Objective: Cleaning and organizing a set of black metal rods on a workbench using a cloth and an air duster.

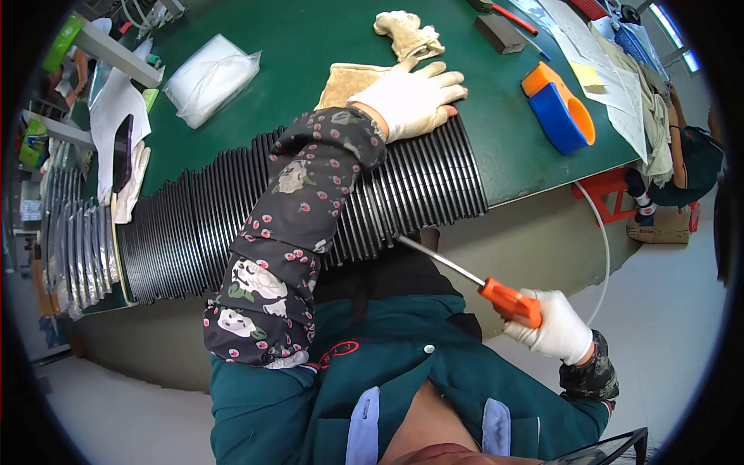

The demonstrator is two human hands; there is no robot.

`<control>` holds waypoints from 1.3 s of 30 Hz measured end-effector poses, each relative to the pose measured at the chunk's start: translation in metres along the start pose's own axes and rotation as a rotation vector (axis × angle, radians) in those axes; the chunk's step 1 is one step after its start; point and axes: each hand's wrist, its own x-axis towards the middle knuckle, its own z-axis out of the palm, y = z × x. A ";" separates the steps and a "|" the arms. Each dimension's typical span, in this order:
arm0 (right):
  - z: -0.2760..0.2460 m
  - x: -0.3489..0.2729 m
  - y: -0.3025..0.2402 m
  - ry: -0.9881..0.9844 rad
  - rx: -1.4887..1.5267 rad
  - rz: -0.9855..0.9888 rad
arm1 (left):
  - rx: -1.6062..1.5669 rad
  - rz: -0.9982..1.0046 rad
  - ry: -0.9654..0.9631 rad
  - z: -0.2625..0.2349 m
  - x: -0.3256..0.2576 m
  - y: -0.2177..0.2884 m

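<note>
A long row of thin black rods lies side by side along the near edge of the green table. My left hand, in a white glove, rests flat with fingers apart on the far ends of the rods at the right part of the row. In my gloved right hand is a screwdriver with an orange handle, held closed in the fingers. Its metal shaft reaches up and left to the near ends of the rods; whether the tip touches them I cannot tell.
Beyond my left hand lie a tan cloth pad and a crumpled glove. A blue and orange tape dispenser, a grey block and papers are at the right. Clear plastic bags and a phone sit leftward. Another person is at far right.
</note>
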 end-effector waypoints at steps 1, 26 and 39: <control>0.001 -0.001 0.000 -0.005 -0.020 -0.014 | 0.005 0.005 0.018 0.003 0.001 0.000; 0.006 0.018 -0.003 0.011 -0.103 -0.049 | -0.207 -0.059 -0.177 -0.067 -0.148 -0.017; 0.009 0.036 -0.029 0.038 -0.253 -0.089 | -0.179 -0.126 -0.120 -0.052 -0.142 -0.020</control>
